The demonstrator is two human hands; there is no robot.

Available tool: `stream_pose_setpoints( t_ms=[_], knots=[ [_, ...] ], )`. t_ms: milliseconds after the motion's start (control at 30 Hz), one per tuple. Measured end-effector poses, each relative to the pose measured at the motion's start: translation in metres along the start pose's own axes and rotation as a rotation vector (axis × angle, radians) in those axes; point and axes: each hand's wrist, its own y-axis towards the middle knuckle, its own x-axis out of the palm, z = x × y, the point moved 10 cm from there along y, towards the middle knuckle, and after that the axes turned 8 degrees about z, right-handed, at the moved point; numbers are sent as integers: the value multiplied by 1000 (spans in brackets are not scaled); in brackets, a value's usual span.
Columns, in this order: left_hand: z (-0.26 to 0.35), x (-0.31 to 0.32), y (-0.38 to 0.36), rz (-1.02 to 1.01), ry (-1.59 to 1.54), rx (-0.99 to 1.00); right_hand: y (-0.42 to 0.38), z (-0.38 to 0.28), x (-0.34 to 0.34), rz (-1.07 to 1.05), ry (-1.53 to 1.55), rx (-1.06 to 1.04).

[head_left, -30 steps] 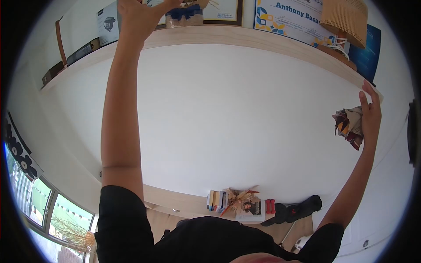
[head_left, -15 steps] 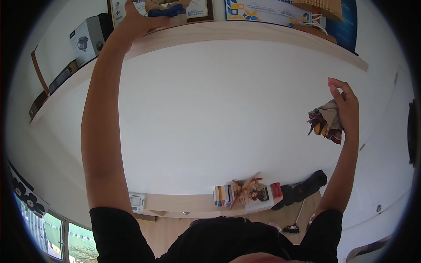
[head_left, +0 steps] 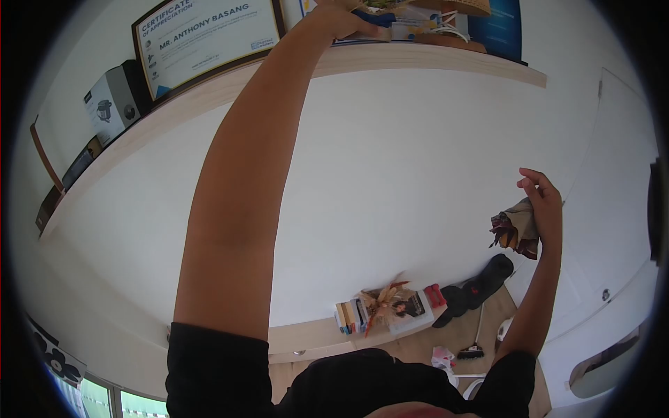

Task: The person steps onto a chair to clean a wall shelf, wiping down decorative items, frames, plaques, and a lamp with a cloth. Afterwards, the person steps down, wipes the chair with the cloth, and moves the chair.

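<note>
My left hand [head_left: 345, 21] is up at the wall shelf [head_left: 418, 57], its fingers wrapped round a decorative object with a blue band [head_left: 373, 17], partly cut off by the top edge. Right beside that object stand a lamp with a woven shade [head_left: 460, 7] and a brown base. On the right, my right hand [head_left: 543, 198] holds a crumpled multicoloured cloth [head_left: 517, 228], which hangs below its curled fingers in front of the wall.
A framed certificate [head_left: 209, 38] and a boxed device [head_left: 111, 104] stand on the shelf's left part. Below are books [head_left: 352, 315], dried flowers [head_left: 387, 303], a black bag [head_left: 477, 289] and a broom [head_left: 471, 352]. A white door [head_left: 599, 209] is at right.
My left hand has moved right along the shelf with the blue-banded object, uncovering the framed certificate. My right hand and the cloth appear lower. The camera view has shifted.
</note>
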Motion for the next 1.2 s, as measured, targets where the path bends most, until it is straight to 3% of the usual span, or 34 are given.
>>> stream_pose_setpoints(
  t_ms=[200,433,600,667,733,767,800,900,1067,1167,1200],
  knots=[
    [-16,-49,16,224,108,38,-7,-9,-17,2,-70,135],
    [-4,-67,-4,293,21,53,-9,-5,-24,0,-68,141],
    [-13,-67,3,287,41,-32,-8,3,-25,-28,-52,166],
    [9,-52,-10,180,-135,48,-8,9,-30,-30,-115,170],
    [-5,-28,20,-3,-39,147,-7,9,-27,-37,-126,46],
    [-11,-29,24,24,22,169,-5,20,-24,-73,-148,53],
    [-3,-29,32,93,84,189,5,36,-27,-88,-153,-21],
    [22,-31,33,229,166,275,8,57,-26,-114,-111,71],
    [79,-63,-54,351,172,44,9,70,-20,-173,-43,103],
    [117,-100,-131,978,-12,551,3,64,4,-218,-28,88],
    [102,-99,-149,993,-8,510,-2,59,19,-251,-21,88]
  ],
)
